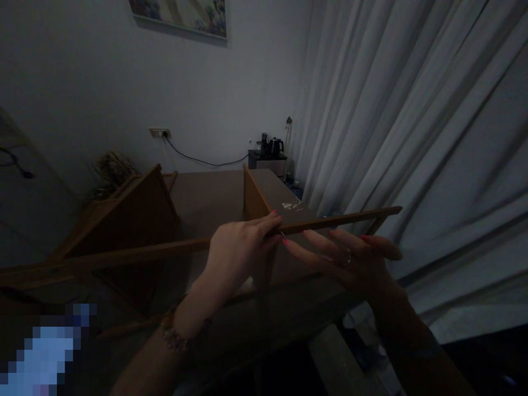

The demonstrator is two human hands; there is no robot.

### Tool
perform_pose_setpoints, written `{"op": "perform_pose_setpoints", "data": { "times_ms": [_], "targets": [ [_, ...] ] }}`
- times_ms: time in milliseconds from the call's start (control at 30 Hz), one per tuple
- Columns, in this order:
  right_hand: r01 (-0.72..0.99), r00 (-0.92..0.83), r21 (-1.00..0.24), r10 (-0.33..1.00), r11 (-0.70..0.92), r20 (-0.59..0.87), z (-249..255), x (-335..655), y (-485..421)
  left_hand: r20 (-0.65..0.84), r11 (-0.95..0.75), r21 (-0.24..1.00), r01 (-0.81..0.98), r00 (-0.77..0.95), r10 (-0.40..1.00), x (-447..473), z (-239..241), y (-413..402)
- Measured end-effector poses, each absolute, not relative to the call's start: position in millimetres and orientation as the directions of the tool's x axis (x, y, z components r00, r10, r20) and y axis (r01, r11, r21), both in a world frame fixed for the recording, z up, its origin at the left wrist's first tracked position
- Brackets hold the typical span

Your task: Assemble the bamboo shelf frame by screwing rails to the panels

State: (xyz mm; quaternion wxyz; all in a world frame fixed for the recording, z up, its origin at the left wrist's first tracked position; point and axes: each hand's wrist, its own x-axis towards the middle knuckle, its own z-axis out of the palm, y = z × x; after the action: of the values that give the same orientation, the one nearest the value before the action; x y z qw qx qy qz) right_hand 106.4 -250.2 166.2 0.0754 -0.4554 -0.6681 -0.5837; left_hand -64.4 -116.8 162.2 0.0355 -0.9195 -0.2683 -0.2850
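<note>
L hand (237, 247) grips wooden rail (342, 220) nr end of panel (256, 192); R hand (355, 264) by rail's lower edge, can't tell if holding.

So the left hand (237, 245) covers a stretch of the wooden rail (342, 220) — can't tell if it's 1 piece under there, and its left end runs out of frame. There's a thin sliver (282, 235) by the fingertips of the right hand (355, 264), way too small to make out. Both forearms get chopped off at the bottom. The wall picture (181, 16) loses its top, and the curtain (396, 110) runs past the top and right edges. White bits (291, 205) on the tabletop: too tiny to identify. Bottom left is just a pixelated patch (41, 352) — no clue.
</note>
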Motion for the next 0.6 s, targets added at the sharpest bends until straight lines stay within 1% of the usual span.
{"op": "perform_pose_setpoints", "data": {
  "times_ms": [67,133,267,333,367,433,500,533,600],
  "targets": [
    [0.655,-0.622,0.752,0.51,-0.077,0.594,170,109,-248,0.536,-0.857,0.096,0.507,0.699,0.473,-65,162,-116],
    [0.645,-0.657,0.763,0.484,-0.036,0.578,173,112,-245,0.526,-0.856,0.101,0.507,0.703,0.478,-65,162,-116],
    [0.662,-0.673,0.749,0.448,0.01,0.589,171,116,-237,0.525,-0.853,0.107,0.51,0.7,0.484,-64,161,-116],
    [0.703,-0.653,0.711,0.411,0.019,0.636,163,112,-233,0.534,-0.854,0.108,0.509,0.695,0.482,-63,161,-116],
    [0.749,-0.612,0.662,0.401,0.016,0.682,157,107,-231,0.537,-0.855,0.106,0.509,0.694,0.479,-63,161,-116],
    [0.871,-0.446,0.49,0.419,0.002,0.791,145,94,-229,0.538,-0.852,0.096,0.515,0.693,0.479,-63,162,-116],
    [0.969,-0.227,0.249,0.435,0.007,0.872,134,79,-227,0.535,-0.847,0.083,0.525,0.694,0.482,-63,162,-116],
    [0.994,-0.11,0.111,0.456,0.025,0.883,130,72,-226,0.533,-0.844,0.077,0.53,0.694,0.484,-63,162,-116],
    [0.987,0.076,-0.139,0.538,0.077,0.839,125,63,-226,0.527,-0.845,0.072,0.53,0.699,0.484,-63,162,-117]
  ]
}}
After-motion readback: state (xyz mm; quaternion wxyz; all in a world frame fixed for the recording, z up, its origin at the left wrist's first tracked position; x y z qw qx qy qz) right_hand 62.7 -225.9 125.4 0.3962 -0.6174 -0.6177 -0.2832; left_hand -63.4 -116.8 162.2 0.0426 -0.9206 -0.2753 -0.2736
